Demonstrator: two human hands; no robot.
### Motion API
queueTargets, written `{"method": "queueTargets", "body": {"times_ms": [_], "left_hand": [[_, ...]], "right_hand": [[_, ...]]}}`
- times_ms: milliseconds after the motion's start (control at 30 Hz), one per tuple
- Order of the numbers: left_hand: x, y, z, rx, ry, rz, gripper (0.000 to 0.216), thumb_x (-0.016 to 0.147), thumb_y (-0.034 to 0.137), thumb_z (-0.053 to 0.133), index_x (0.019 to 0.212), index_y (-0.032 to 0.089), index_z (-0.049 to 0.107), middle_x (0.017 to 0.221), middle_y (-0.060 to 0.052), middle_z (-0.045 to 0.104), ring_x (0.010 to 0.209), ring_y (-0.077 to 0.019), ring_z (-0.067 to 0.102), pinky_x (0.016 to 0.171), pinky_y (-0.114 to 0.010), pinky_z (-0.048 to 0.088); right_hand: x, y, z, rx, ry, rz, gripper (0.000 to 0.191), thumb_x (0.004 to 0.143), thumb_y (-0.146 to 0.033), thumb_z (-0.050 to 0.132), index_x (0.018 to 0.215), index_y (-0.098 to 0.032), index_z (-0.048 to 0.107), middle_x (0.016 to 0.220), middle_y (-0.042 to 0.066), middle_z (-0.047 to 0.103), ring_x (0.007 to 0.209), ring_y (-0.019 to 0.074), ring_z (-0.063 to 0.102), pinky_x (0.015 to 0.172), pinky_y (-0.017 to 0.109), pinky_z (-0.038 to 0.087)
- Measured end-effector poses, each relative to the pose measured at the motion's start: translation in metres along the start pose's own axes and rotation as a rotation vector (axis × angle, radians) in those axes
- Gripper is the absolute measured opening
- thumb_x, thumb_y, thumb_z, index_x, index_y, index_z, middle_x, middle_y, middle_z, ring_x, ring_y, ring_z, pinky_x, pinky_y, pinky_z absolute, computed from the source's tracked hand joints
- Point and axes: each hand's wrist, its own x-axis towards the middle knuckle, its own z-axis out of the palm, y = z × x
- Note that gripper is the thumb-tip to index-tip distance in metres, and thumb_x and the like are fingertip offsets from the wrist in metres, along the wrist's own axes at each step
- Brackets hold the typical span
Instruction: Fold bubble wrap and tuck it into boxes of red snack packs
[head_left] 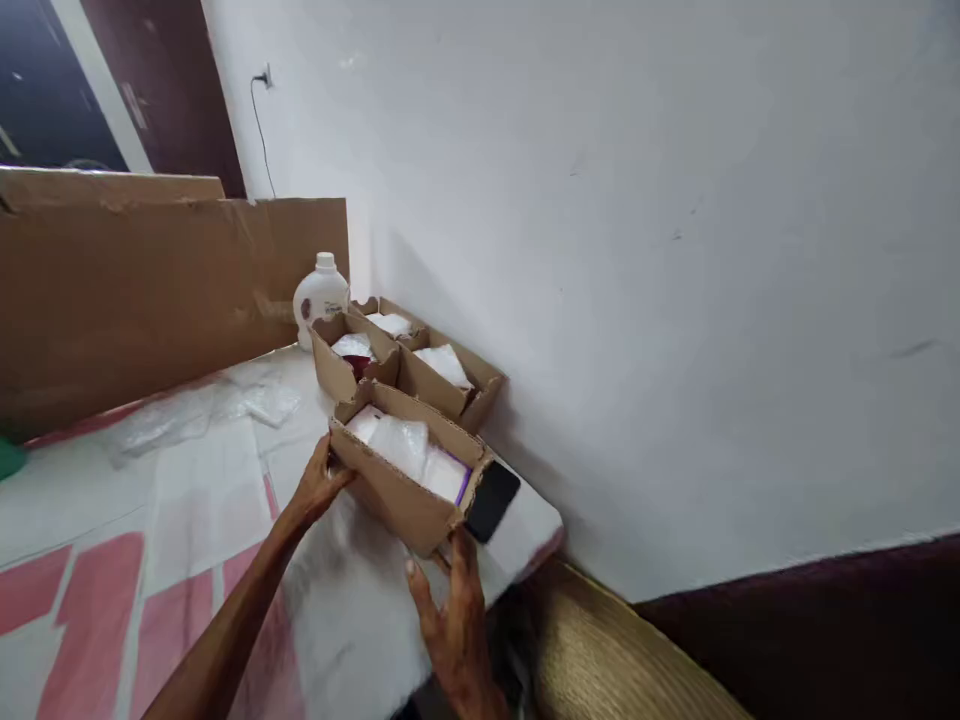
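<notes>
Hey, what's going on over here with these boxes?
A person has both hands on a small open cardboard box packed with white plastic-wrapped items, on a cloth-covered table by the wall. The left hand grips its far end and the right hand touches its near end. A black phone lies right beside it. Behind it sit more open boxes with similar packets, a white bottle and a large sheet of cardboard.
</notes>
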Motion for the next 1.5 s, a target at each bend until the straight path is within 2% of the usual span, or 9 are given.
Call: {"method": "queueTargets", "body": {"times_ms": [267,400,533,733,933,1133,1267,1400,1500], "left_hand": [[0.024,-0.002,0.023,0.085,0.046,-0.064,0.085,0.074,0.058,0.072,0.144,0.017,0.046,0.131,-0.017,0.055,0.120,-0.0329,0.058,0.103,-0.054,0.046],[0.019,-0.005,0.043,0.032,-0.017,-0.075,0.084,0.079,0.055,0.070,0.148,0.017,0.040,0.119,-0.014,0.063,0.100,-0.0257,0.066,0.090,-0.046,0.055],[0.017,-0.006,0.055,-0.048,-0.047,-0.035,0.080,0.083,0.049,0.067,0.151,0.018,0.039,0.136,-0.018,0.060,0.119,-0.0291,0.062,0.099,-0.048,0.052],[-0.047,-0.006,0.039,-0.056,0.051,-0.035,0.073,0.083,0.040,0.069,0.149,0.019,0.044,0.145,-0.019,0.056,0.120,-0.0270,0.064,0.099,-0.045,0.055],[-0.191,0.001,-0.019,0.130,0.405,-0.079,0.036,0.093,0.033,0.057,0.128,0.026,0.062,0.116,-0.007,0.069,0.101,-0.0182,0.069,0.084,-0.034,0.059],[-0.304,0.016,-0.153,0.455,1.120,-0.195,0.051,0.094,0.043,0.056,0.139,0.020,0.049,0.136,-0.017,0.054,0.119,-0.0288,0.057,0.102,-0.055,0.048],[-0.364,0.040,-0.213,1.094,1.561,-0.188,0.066,0.089,0.042,0.065,0.145,0.014,0.046,0.144,-0.022,0.049,0.137,-0.0339,0.045,0.113,-0.056,0.038],[-0.408,0.060,-0.238,1.484,1.493,-0.420,0.063,0.089,0.045,0.063,0.143,0.013,0.051,0.142,-0.023,0.054,0.139,-0.0385,0.044,0.115,-0.060,0.031],[-0.428,0.062,-0.255,1.464,1.253,-0.437,0.038,0.095,0.045,0.051,0.111,0.015,0.070,0.101,-0.015,0.073,0.106,-0.0323,0.065,0.107,-0.055,0.040]], "right_hand": [[0.025,0.002,0.026,-0.034,0.085,-0.031,0.079,0.098,-0.047,0.056,0.163,-0.020,0.020,0.166,0.018,0.027,0.148,0.0389,0.036,0.114,0.060,0.041],[0.050,0.006,0.036,-0.057,0.112,-0.018,0.079,0.098,-0.046,0.054,0.163,-0.018,0.020,0.165,0.020,0.026,0.149,0.0383,0.034,0.115,0.061,0.039],[0.066,0.010,0.035,-0.071,0.099,-0.003,0.081,0.097,-0.050,0.055,0.162,-0.015,0.021,0.163,0.023,0.028,0.147,0.0383,0.036,0.112,0.060,0.042],[0.062,0.010,0.022,0.006,0.069,0.017,0.081,0.092,-0.057,0.060,0.155,-0.012,0.035,0.145,0.025,0.046,0.126,0.0369,0.055,0.092,0.051,0.056],[0.010,-0.016,0.043,-0.024,-0.077,-0.193,0.052,0.096,-0.045,0.059,0.137,-0.014,0.052,0.117,0.017,0.061,0.085,0.0247,0.062,0.076,0.043,0.057],[-0.050,-0.083,0.114,0.261,-0.616,-0.505,0.024,0.101,-0.023,0.048,0.122,-0.024,0.060,0.111,0.010,0.064,0.096,0.0232,0.067,0.079,0.035,0.059],[-0.061,-0.132,0.161,0.403,-0.868,-0.660,0.025,0.101,-0.017,0.044,0.118,-0.024,0.061,0.104,0.008,0.065,0.093,0.0208,0.068,0.076,0.031,0.058],[-0.076,-0.154,0.183,0.436,-1.081,-0.680,0.023,0.101,-0.016,0.042,0.111,-0.023,0.062,0.096,0.006,0.065,0.082,0.0180,0.066,0.069,0.028,0.055],[-0.088,-0.156,0.186,0.450,-1.115,-0.661,0.021,0.100,-0.017,0.044,0.106,-0.023,0.064,0.092,0.006,0.066,0.082,0.0186,0.066,0.071,0.029,0.055]]}}
